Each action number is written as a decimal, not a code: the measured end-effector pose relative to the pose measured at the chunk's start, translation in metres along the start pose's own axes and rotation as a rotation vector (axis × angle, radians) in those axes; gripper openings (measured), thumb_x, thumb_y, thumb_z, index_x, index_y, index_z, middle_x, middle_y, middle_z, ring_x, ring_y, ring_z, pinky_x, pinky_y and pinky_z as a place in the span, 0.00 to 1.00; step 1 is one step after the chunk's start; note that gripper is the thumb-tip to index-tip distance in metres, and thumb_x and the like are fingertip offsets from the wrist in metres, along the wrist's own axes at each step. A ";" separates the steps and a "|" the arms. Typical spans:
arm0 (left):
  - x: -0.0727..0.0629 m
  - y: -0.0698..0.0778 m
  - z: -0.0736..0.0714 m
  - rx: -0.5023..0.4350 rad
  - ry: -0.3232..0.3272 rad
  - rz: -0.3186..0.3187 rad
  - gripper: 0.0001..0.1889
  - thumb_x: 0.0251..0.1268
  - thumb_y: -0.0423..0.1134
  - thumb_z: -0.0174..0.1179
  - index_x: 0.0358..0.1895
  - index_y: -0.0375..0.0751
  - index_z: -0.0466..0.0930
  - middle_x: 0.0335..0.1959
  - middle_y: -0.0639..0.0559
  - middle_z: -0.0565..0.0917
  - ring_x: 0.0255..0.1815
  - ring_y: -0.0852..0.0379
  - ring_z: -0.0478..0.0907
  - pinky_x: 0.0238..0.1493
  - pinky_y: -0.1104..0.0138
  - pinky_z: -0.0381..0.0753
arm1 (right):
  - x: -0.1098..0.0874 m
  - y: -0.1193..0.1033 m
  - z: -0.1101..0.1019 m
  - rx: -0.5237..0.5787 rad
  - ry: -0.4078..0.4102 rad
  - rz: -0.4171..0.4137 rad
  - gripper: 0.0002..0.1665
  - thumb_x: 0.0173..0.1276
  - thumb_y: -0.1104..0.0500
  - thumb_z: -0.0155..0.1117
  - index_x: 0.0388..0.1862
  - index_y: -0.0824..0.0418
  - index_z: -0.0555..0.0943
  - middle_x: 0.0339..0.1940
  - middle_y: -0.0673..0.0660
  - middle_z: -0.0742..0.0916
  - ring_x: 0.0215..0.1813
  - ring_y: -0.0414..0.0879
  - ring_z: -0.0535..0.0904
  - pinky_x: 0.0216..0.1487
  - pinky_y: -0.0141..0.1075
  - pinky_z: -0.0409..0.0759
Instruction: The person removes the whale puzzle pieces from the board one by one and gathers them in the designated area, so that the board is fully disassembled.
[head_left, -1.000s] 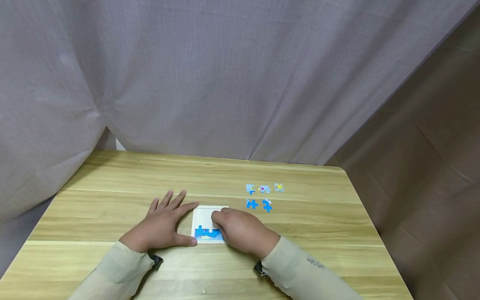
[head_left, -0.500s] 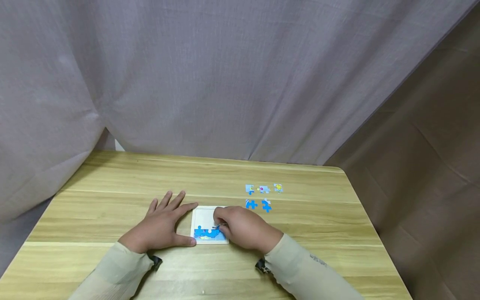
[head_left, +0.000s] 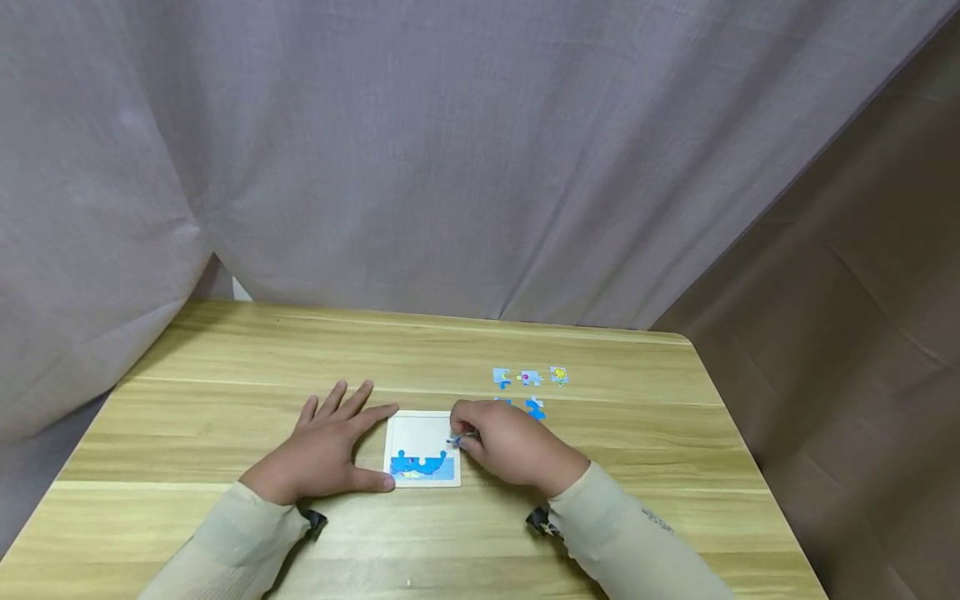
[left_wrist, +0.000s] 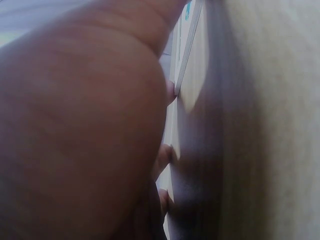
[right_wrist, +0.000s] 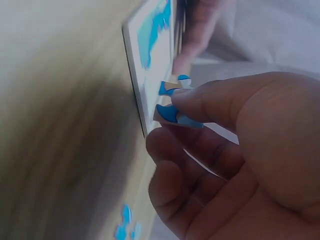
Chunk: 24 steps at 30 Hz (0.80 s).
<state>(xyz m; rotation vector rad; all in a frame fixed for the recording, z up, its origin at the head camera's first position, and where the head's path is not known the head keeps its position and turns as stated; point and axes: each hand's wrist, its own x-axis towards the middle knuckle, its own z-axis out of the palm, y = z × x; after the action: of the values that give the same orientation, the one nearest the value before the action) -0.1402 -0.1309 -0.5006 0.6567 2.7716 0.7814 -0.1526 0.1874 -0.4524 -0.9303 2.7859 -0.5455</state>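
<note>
A square white puzzle tray lies on the table, its lower part filled with joined pieces in a blue picture and its upper part bare white. My left hand lies spread at its left side, thumb tip on the lower left corner and index fingertip at the upper left one. Over the tray's right edge, my right hand pinches a puzzle piece between thumb and curled index finger. That piece shows blue with a paler part, tilted above the tray's surface. In the left wrist view the left hand hides most of the tray.
Several loose puzzle pieces lie in two rows on the wooden table, right of the tray and behind the right hand, which partly covers one. A grey curtain hangs along the table's back edge.
My right hand has moved right and slightly away from me, from over the joined pieces to the tray's right edge, with the puzzle piece pinched. My left hand has stayed put.
</note>
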 end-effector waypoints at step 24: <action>0.000 -0.002 0.001 -0.009 -0.018 -0.012 0.57 0.55 0.78 0.78 0.88 0.65 0.68 0.95 0.39 0.52 0.95 0.23 0.40 0.83 0.19 0.39 | -0.034 0.072 -0.053 0.136 0.105 0.287 0.05 0.82 0.61 0.71 0.48 0.51 0.84 0.41 0.46 0.88 0.36 0.41 0.80 0.43 0.37 0.81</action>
<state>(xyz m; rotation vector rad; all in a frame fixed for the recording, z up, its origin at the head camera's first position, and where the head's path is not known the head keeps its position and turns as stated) -0.1407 -0.1317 -0.5020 0.6418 2.7512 0.7815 -0.1787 0.2770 -0.4309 -0.4758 2.8589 -0.7433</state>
